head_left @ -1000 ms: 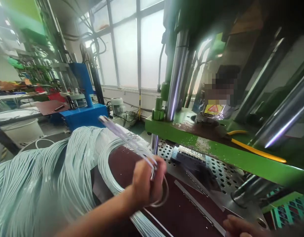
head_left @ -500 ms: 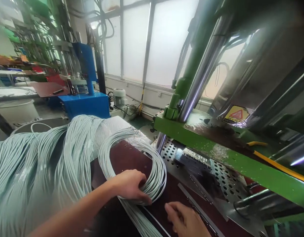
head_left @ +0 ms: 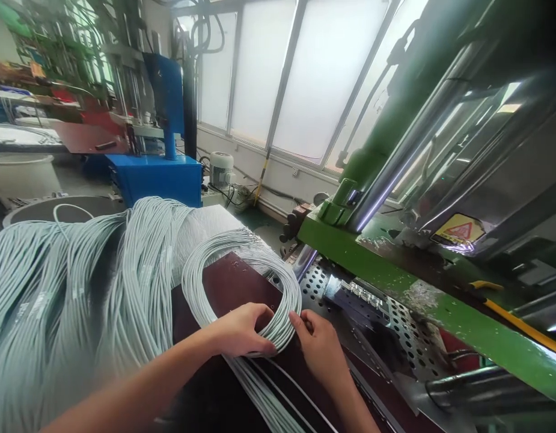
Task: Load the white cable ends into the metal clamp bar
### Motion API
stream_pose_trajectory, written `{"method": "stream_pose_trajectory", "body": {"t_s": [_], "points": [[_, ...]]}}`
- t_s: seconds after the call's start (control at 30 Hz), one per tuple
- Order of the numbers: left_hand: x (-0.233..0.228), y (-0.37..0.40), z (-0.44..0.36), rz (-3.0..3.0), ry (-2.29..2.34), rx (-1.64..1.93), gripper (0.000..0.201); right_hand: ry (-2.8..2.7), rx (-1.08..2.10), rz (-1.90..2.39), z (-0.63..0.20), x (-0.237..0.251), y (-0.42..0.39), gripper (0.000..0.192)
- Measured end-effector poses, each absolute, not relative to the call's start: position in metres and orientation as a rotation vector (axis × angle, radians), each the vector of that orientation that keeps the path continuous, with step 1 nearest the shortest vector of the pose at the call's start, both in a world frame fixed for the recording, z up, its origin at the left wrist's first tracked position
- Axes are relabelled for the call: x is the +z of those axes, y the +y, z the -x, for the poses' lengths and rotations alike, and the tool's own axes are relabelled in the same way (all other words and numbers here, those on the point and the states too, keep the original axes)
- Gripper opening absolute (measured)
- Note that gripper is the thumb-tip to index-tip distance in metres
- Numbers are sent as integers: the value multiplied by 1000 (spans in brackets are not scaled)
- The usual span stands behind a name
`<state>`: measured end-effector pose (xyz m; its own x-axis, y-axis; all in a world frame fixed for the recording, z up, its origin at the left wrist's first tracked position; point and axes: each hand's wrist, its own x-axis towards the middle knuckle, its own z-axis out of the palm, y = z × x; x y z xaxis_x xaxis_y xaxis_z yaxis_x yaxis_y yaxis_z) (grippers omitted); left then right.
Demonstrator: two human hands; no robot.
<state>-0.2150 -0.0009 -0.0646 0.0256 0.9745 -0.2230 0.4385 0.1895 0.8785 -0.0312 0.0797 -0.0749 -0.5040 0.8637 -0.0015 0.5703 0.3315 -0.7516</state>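
Since half a second ago the right hand has come up from the lower edge to the coil of grey cable, and both hands now meet at its near edge.

At the far left lies a big heap of cable bundles, draped over the bench. Next to it the coil lies flat on the dark red board — a loose ring of many thin pale grey strands, with some loose ends running toward the person. The left hand rests on the inside of the ring, its fingers curled over the strands and pressing them. The right hand touches the outer side of the same place, fingertips pinching the strands, half closed. Further right are the perforated metal plate and the green machine frame.
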Motion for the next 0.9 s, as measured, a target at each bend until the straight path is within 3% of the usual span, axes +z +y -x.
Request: {"method": "stream_pose_trajectory", "body": {"t_s": [0.2,0.37,0.47,0.67,0.9], "points": [[-71,1,213,-1203,1414,905,45,-2111,1156,1351,14,-81,62,46],[-62,0,215,-1087,1311,968,38,-2301,1464,1144,0,-75,38,32],[-57,0,216,-1038,1281,985,36,-2423,1446,1064,-3,-69,36,25],[-55,3,218,-994,1267,957,40,-2382,1365,1131,-1,-74,45,34],[-58,4,219,-1089,1390,905,36,-2441,1529,1159,-31,-59,49,26]]}}
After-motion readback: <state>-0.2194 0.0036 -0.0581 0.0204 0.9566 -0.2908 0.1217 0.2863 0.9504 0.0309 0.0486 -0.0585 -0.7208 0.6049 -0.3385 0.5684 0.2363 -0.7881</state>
